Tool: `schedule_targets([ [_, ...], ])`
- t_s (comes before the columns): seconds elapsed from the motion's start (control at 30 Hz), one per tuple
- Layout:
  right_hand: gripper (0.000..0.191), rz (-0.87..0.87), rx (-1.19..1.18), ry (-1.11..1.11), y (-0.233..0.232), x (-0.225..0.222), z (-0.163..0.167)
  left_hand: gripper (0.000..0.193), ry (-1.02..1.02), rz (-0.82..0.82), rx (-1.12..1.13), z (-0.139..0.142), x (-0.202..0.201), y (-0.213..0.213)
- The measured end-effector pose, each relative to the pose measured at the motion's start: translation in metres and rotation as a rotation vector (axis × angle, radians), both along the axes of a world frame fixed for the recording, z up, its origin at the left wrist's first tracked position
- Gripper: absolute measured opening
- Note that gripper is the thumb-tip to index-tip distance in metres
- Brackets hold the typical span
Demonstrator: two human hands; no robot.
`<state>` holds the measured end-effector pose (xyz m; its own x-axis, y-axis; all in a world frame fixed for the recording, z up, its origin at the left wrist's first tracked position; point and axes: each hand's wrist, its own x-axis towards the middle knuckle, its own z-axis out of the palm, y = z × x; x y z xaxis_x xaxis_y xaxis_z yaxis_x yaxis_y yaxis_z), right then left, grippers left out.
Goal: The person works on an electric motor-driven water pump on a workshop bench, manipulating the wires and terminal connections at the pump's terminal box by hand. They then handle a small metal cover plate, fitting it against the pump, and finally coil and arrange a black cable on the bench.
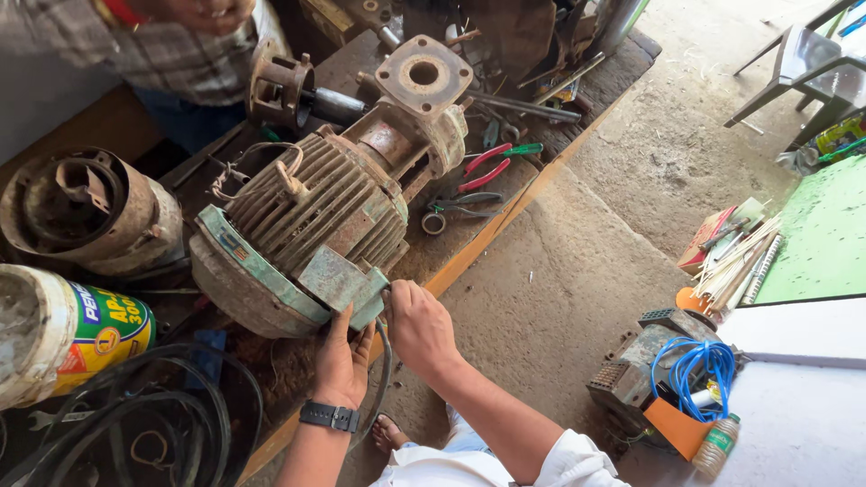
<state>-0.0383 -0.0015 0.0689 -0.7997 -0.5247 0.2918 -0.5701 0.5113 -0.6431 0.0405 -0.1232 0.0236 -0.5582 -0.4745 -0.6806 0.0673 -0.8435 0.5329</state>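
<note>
A large rusty finned electric motor with a pump flange [334, 194] lies on a dirty workbench [469, 248]. Its green mounting foot [338, 284] faces me at the bench edge. My left hand [341, 361], with a black watch on the wrist, presses against the underside of that foot. My right hand [417, 325] grips the foot's right corner, fingers curled on it. A dark cable [383, 379] hangs between my hands.
Another person in a plaid shirt [153, 45] stands behind the bench. A rusty motor housing [86, 212], a yellow can [72, 334], black cable coils [144, 415] and red-handled pliers [483, 171] lie around. On the floor sit a small motor with blue wire [667, 379] and a plastic chair [803, 72].
</note>
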Motion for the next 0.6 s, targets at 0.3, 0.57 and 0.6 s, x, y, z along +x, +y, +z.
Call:
schedule_targets([
  [0.3,0.035,-0.163,-0.272,-0.909,-0.011,-0.008,-0.025,0.040,0.014,-0.021,-0.012,0.004,0.002,0.001],
  [0.57,0.015,0.065,0.006,0.256,0.008,-0.007,0.010,0.039,0.037,-0.040,-0.010,0.001,0.001,0.000],
  [0.6,0.018,0.052,0.040,0.258,0.007,-0.004,0.009,0.039,0.052,-0.042,-0.012,0.000,0.000,0.001],
])
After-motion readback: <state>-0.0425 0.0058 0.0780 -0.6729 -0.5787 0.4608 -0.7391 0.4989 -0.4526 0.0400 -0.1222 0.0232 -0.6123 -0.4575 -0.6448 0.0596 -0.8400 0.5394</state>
